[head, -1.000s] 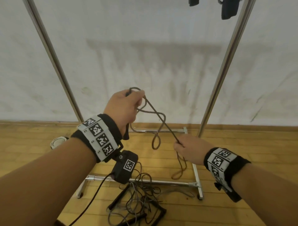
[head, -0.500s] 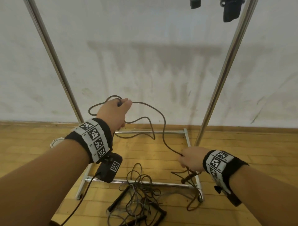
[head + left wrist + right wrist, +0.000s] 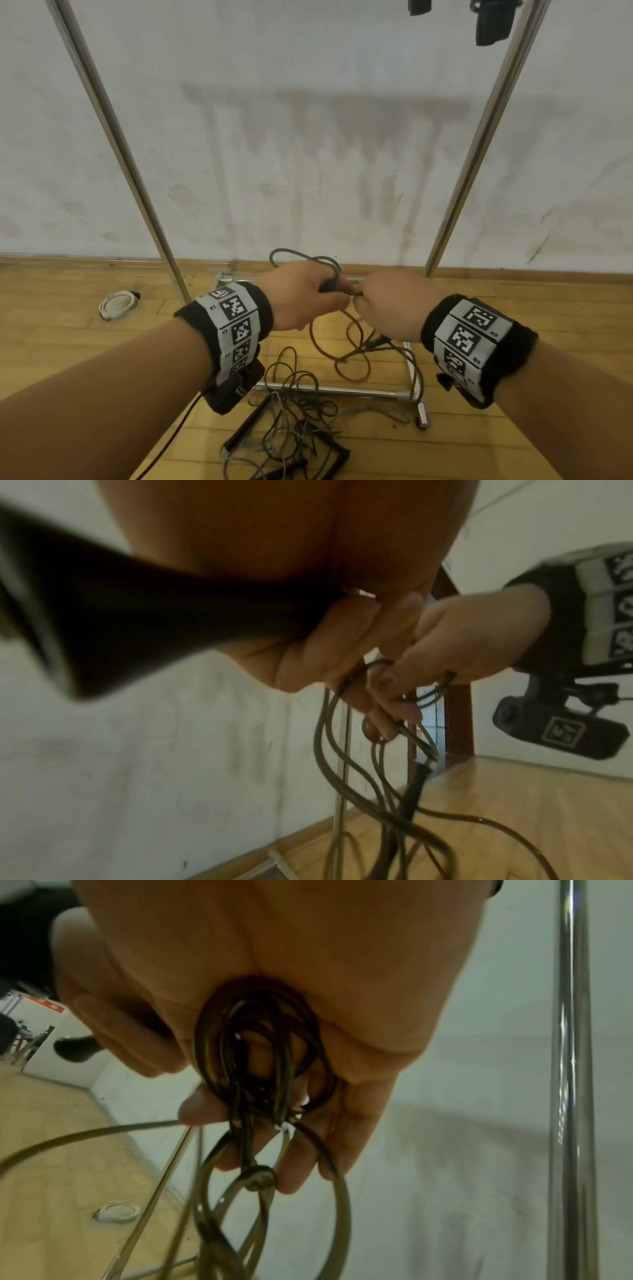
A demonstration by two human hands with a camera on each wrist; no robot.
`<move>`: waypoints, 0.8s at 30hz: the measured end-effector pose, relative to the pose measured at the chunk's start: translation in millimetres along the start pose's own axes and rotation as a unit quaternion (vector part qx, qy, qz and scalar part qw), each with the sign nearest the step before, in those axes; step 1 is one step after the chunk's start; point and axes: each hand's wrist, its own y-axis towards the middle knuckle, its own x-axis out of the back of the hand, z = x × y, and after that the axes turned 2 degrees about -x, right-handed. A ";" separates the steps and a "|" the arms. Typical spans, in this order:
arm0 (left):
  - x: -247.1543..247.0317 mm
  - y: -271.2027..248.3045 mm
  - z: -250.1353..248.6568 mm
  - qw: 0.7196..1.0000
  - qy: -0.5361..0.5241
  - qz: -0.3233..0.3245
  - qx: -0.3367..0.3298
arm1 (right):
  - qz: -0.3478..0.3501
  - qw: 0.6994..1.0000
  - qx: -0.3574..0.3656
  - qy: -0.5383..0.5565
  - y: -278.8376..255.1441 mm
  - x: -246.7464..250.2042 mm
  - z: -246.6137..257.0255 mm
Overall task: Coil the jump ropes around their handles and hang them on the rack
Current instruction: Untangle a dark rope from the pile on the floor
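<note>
Your left hand (image 3: pixel 301 298) is curled round a black handle (image 3: pixel 164 631) of the jump rope (image 3: pixel 342 342), and your right hand (image 3: pixel 390 308) has its fingers closed on a bundle of rope loops (image 3: pixel 260 1053); both grips are closed on the same rope, held in the air between the uprights of the rack (image 3: pixel 479 144), above the floor (image 3: pixel 68 342).

The likeliest trouble is the slack. Several loops hang loose below your hands, with the second handle (image 3: pixel 416 791) dangling among them, and they could tangle with one another. If your right fingers ease off, the gathered loops would probably spring open. The hanging loops also sag toward the rack's base bar (image 3: pixel 342 390) and the pile of other ropes (image 3: pixel 291 428) on the floor near it, so a snag there looks possible.

Compared with half a second ago, your hands have come together: they were well apart then, the rope arcing between them, the right hand low. Now they almost touch, and the rope is bunched at your fingers.
</note>
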 end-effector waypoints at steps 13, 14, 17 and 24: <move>30.0 7.4 -16.6 0.915 -0.347 -0.200 -0.044 | -0.114 0.962 0.045 0.242 8.9 -28.3 -31.3; 37.2 6.0 -16.9 0.893 -0.391 -0.217 -0.048 | -0.078 0.974 0.039 0.210 10.7 -37.1 -38.0; 54.9 0.7 -12.4 0.845 -0.466 -0.257 -0.055 | 0.059 0.990 -0.012 0.124 10.4 -61.3 -56.6; 64.4 4.8 21.8 0.899 -0.218 -0.349 0.152 | 0.067 0.990 -0.038 0.114 15.0 -47.2 -54.4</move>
